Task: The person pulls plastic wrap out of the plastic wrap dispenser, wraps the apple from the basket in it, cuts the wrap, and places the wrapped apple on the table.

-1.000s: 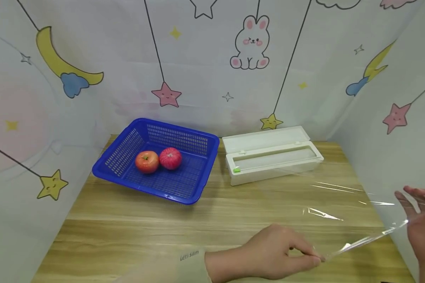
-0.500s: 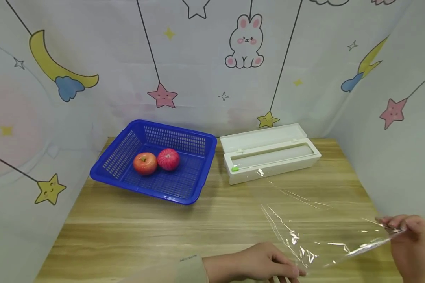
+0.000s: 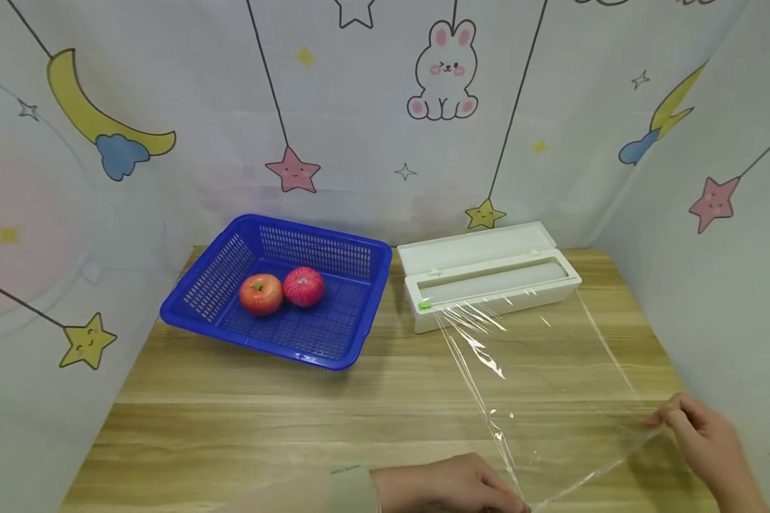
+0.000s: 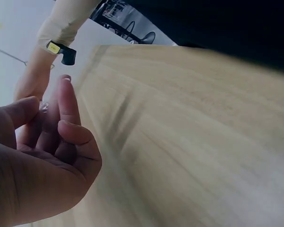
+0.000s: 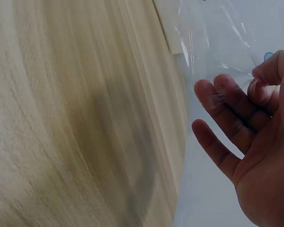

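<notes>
A sheet of clear cling film (image 3: 484,356) stretches from the white dispenser box (image 3: 520,301) toward the front of the table. At its near left corner, my left hand (image 3: 458,486) pinches the edge between thumb and forefinger, low in the head view. My right hand (image 3: 706,442) pinches the near right corner. In the right wrist view, film (image 5: 222,66) runs to the thumb and forefinger of that hand, the other fingers loosely bent. The left wrist view shows my left hand (image 4: 52,165) with curled fingers; the film there is mostly hidden. Inside the box lies a pale roll (image 3: 500,280).
A blue plastic basket (image 3: 195,330) stands at the back left, holding a red-orange apple-like fruit (image 3: 261,294) and a round pink-red striped one (image 3: 304,286). The dispenser's lid (image 3: 478,249) leans back, raised. Printed cloth walls (image 3: 359,107) enclose the wooden table (image 3: 263,427).
Both hands have moved left and the left one lower, toward the front edge. The film has gone from slanting rightward to running more nearly straight out from the box, and it looks flatter.
</notes>
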### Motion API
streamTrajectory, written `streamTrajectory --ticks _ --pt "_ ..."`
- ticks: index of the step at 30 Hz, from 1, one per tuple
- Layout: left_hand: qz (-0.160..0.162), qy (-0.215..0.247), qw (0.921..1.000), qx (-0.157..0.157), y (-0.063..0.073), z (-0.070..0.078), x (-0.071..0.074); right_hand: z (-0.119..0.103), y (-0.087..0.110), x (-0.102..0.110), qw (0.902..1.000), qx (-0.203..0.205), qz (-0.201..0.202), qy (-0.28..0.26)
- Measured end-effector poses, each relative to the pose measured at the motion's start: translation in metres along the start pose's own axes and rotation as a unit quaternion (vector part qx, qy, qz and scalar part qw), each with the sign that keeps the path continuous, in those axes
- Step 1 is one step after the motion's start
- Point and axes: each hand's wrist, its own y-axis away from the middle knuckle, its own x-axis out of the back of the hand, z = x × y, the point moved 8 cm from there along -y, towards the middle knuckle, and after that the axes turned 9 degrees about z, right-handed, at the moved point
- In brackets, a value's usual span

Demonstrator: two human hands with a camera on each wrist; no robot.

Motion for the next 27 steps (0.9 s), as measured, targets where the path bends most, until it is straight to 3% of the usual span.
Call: streamTrajectory --ticks 3,7,12,15,20,27 --pt "0.025 0.036 0.9981 0.043 0.0 -0.011 0.002 -0.002 -0.001 -0.004 0.9998 0.016 -0.007 0.01" --pt "0.019 0.045 0.9955 0.081 0.0 -0.023 0.003 0.0 -0.002 -0.007 0.9992 0.032 -0.01 0.024" --pt "-0.001 0.04 0.9962 0.077 0.002 -0.028 0.001 0.0 -0.001 -0.012 0.9977 0.052 -0.012 0.042" --pt "0.021 0.038 0.9958 0.08 0.002 -0.029 0.003 -0.002 -0.001 -0.015 0.9972 0.054 -0.015 0.051" --pt "0.062 0.034 0.9896 0.126 0.005 -0.034 0.009 -0.003 0.002 -0.013 0.997 0.062 -0.005 0.045" --pt "0.014 0.059 0.9853 0.16 0.003 -0.042 0.009 0.01 0.01 -0.005 0.9973 0.061 0.035 0.022"
